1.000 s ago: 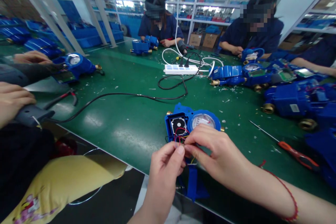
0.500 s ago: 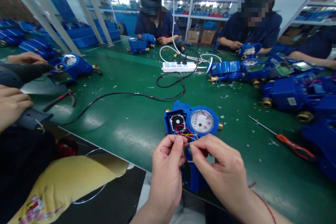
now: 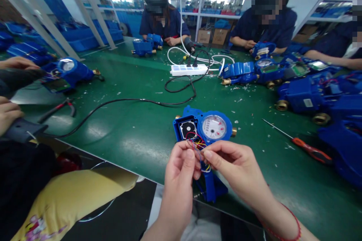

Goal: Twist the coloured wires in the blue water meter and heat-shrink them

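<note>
In front of me on the green table lies a blue water meter [image 3: 195,115] with a round white dial [image 3: 212,128] and brass ends. Its square box stands uncovered, showing a black-and-white part [image 3: 188,129]. Thin coloured wires [image 3: 199,143], red, yellow, white and blue, come out of the box. My left hand [image 3: 182,169] pinches wires between thumb and fingers at the meter's near edge. Close beside it, my right hand [image 3: 233,162] is closed in a pinch on wires too; the exact strands are hidden by the fingertips. A blue cover piece [image 3: 210,188] hangs below my hands at the table's edge.
To the right lie an orange-black screwdriver [image 3: 311,150] and several blue meters [image 3: 304,92]. A white power strip [image 3: 189,69] with a black cable [image 3: 127,101] sits mid-table. At left, a co-worker's hand [image 3: 9,113] is near a grey tool, and pliers [image 3: 58,110] lie there. Two people work opposite.
The view has shifted slightly. My right hand has turned a little and its fingertips sit closer to my left hand's, with the wires pulled between them. The meter stays in place.
</note>
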Motion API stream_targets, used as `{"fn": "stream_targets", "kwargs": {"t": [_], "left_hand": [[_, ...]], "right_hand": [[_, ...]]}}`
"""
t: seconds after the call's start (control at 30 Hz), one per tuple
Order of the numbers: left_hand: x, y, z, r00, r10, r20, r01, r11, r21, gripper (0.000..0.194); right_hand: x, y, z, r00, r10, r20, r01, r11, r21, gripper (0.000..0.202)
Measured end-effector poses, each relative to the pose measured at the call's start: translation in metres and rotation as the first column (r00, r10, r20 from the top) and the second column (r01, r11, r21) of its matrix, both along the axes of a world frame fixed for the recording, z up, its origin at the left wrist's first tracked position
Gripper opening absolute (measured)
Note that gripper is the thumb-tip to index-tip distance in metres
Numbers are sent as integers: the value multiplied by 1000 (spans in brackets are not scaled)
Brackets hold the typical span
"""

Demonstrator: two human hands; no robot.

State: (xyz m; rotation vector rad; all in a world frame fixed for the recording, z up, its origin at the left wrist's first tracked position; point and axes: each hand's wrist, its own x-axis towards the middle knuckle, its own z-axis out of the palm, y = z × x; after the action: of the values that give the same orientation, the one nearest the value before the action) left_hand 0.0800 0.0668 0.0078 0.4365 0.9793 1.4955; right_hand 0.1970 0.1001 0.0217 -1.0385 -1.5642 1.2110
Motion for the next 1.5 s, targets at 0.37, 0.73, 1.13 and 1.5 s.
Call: {"fn": "stream_targets", "kwargs": {"t": [0.37,0.73,1.13,1.5], "left_hand": [[-11,-1,-1,951,-142,-276,149,989,5,22],[-9,-7,-3,936,-180,-302,201,979,39,22],[-8,-12,-14,979,-131,-157,139,989,41,28],[-15,-10,-9,946,-187,-264,208,977,55,16]], "right_hand": [[5,3,2,955,-83,285,-54,896,441,18],[-3,18,8,958,-169,232,-8,794,608,23],[19,6,11,908,279,312,-369,885,284,16],[21,12,7,868,262,422,-458,750,477,10]]}}
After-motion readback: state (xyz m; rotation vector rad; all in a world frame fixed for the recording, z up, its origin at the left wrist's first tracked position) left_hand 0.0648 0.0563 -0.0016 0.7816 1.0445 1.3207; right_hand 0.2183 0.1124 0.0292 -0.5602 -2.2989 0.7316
